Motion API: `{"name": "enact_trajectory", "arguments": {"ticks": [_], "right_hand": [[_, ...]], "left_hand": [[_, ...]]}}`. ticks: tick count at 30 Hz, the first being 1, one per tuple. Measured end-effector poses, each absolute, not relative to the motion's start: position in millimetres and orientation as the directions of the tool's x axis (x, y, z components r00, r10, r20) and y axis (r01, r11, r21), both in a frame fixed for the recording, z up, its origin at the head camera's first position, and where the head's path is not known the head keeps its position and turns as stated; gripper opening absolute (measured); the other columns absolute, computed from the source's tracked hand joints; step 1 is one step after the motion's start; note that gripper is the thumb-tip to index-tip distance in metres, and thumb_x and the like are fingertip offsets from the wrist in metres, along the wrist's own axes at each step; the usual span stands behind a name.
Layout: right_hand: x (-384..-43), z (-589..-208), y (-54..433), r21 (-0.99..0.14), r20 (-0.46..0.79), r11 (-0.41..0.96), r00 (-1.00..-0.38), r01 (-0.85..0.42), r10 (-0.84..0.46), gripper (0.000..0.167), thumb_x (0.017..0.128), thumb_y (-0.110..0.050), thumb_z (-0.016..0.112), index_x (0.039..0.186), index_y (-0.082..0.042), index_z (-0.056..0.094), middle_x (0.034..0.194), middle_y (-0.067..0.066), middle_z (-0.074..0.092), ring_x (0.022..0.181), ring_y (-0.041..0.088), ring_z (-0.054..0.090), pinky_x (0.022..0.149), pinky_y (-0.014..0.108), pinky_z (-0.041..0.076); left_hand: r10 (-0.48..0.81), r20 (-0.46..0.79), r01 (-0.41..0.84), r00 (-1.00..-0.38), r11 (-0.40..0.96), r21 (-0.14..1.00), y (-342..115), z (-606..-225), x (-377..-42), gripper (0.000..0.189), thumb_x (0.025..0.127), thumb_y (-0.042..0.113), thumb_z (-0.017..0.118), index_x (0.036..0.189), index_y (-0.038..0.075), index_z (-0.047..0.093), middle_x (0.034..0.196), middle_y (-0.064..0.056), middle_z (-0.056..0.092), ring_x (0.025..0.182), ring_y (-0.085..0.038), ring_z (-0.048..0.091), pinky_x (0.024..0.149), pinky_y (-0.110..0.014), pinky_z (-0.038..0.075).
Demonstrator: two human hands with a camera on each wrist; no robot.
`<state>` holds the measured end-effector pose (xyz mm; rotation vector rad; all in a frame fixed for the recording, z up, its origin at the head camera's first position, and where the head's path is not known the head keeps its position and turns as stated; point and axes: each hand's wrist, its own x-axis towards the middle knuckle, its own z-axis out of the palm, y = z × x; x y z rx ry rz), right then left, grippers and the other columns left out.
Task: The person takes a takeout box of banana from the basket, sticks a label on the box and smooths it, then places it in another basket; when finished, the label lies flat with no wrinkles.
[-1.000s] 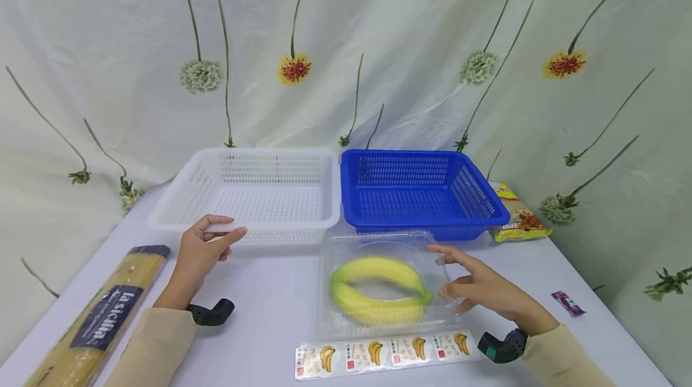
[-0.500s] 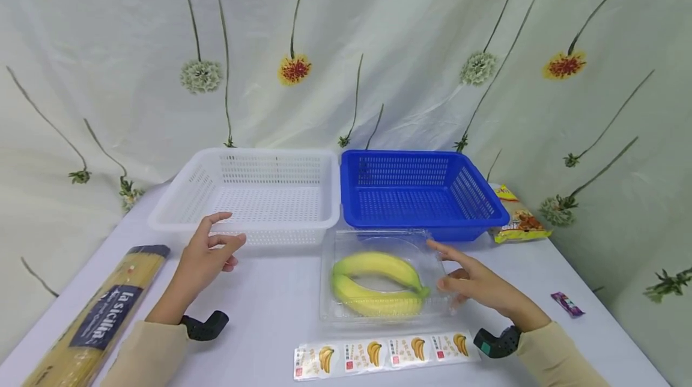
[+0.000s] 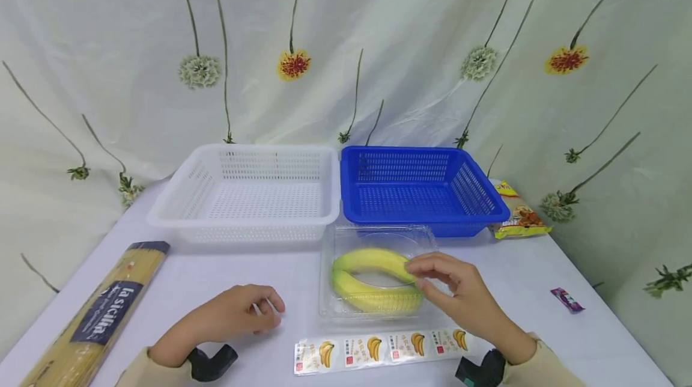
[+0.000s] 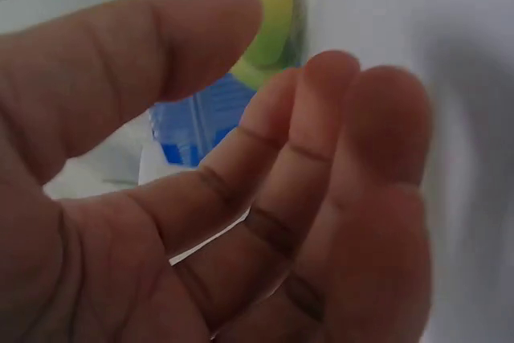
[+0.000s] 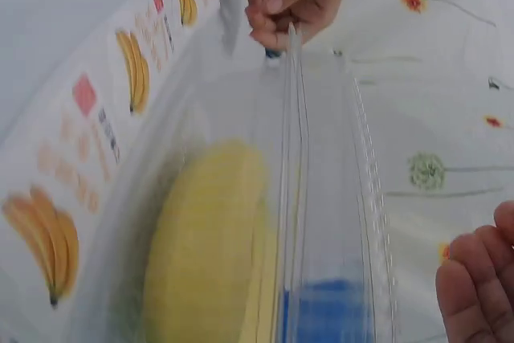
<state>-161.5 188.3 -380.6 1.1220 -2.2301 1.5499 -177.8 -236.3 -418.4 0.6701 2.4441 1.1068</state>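
Two bananas (image 3: 373,300) lie inside a clear plastic clamshell box (image 3: 330,309), which stands in front of the blue basket with its lid down. My right hand (image 3: 462,291) hovers over the box's right side, fingers loosely bent and holding nothing. In the right wrist view, those fingers (image 5: 470,287) appear apart from the plastic. To the left of the box, low over the table, is my left hand (image 3: 232,315), loosely curled and holding nothing. A strip of banana stickers (image 3: 378,351) lies just in front of the box.
A white basket (image 3: 254,234) and a blue basket (image 3: 421,228) stand side by side at the back. Packed spaghetti (image 3: 103,315) lies along the left edge. On the right are a yellow snack bag (image 3: 519,213) and a small purple packet (image 3: 566,300).
My left hand has come down from the white basket's front rim, toward me and slightly right. My right hand has moved left from the box's right edge to over the box.
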Motion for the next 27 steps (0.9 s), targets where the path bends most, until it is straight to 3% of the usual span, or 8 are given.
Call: {"name": "enact_trajectory", "arguments": {"ticks": [5,12,16,21,27], "right_hand": [[-145.3,-384.3,161.5,-0.78,0.426,0.068,-0.608,-0.622,-0.671,0.02,0.101,0.01,0.066,0.118,0.004,0.075,0.104,0.016,0.077,0.093,0.013,0.074,0.078,0.032,0.065],[-136.6,-401.6,125.5,-0.761,0.126,0.241,-0.501,-0.603,-0.856,0.017,0.103,0.0,0.068,0.117,-0.003,0.077,0.104,-0.001,0.078,0.091,-0.009,0.063,0.079,0.017,0.059],[-135.3,-413.0,103.3,-0.673,0.093,0.288,-0.464,-0.681,-0.881,0.017,0.103,-0.001,0.068,0.116,-0.006,0.077,0.1,-0.007,0.075,0.089,-0.013,0.059,0.079,0.009,0.052],[-145.7,-448.0,80.4,-0.561,0.124,0.324,-0.464,-0.762,-0.877,0.011,0.1,-0.006,0.075,0.109,-0.01,0.073,0.094,-0.011,0.068,0.083,-0.014,0.054,0.075,0.004,0.046],[-160.4,-486.6,65.3,-0.547,0.117,0.374,-0.511,-0.749,-0.852,0.013,0.103,-0.027,0.078,0.103,-0.016,0.07,0.087,-0.021,0.055,0.079,-0.013,0.05,0.071,0.005,0.045]], "left_hand": [[0.695,-0.191,0.29,-0.694,0.511,0.809,-227.3,-444.6,-181.1,0.004,0.101,0.02,0.075,0.098,0.017,0.077,0.074,0.015,0.065,0.065,-0.001,0.058,0.059,-0.022,0.048],[0.706,-0.281,0.178,-0.65,0.5,0.847,-200.8,-419.4,-167.7,0.008,0.088,0.001,0.076,0.086,0.009,0.075,0.064,0.01,0.061,0.058,-0.002,0.053,0.057,-0.018,0.041],[0.708,-0.296,0.137,-0.641,0.485,0.864,-195.5,-414.2,-164.2,0.013,0.085,-0.005,0.075,0.088,0.008,0.075,0.064,0.008,0.064,0.058,-0.002,0.054,0.059,-0.017,0.043],[0.741,-0.285,0.094,-0.608,0.423,0.901,-195.6,-417.6,-165.0,0.012,0.087,-0.007,0.073,0.091,0.004,0.075,0.068,0.004,0.069,0.061,-0.002,0.061,0.059,-0.015,0.048],[0.818,-0.252,0.069,-0.517,0.333,0.94,-195.5,-423.2,-168.7,0.004,0.093,-0.002,0.07,0.091,-0.004,0.072,0.07,0.007,0.067,0.059,0.003,0.052,0.053,-0.013,0.037]]}}
